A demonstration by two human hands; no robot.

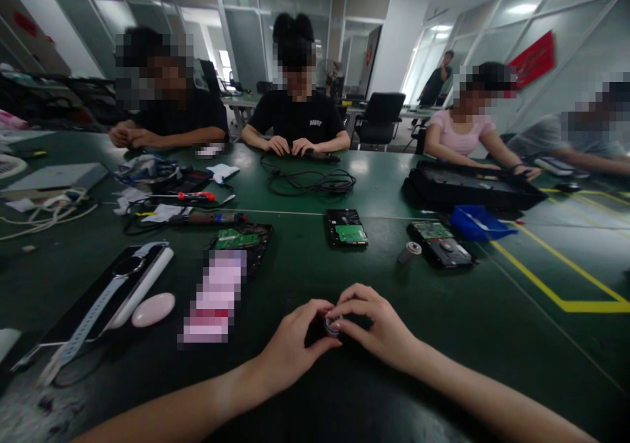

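Low over the table's near side, my left hand (294, 337) is closed around the left side of a small round metal part (332, 327). My right hand (377, 321) pinches the same part from the right, thumb and fingertips meeting at its top. Fingers cover much of it, so its exact kind does not show. Beyond my right hand stands a short silver cylinder (409, 253). Further off lie a hard drive (347, 228) with a green circuit board and, to the right, a second hard drive (445, 245).
On the left lie a blurred-out phone screen (216, 298), a pink oval object (153, 310), a watch (128, 267), and a red screwdriver (197, 197). A blue tray (482, 223) and a black casing (472, 187) are at right. Several people sit across the green table (275, 272).
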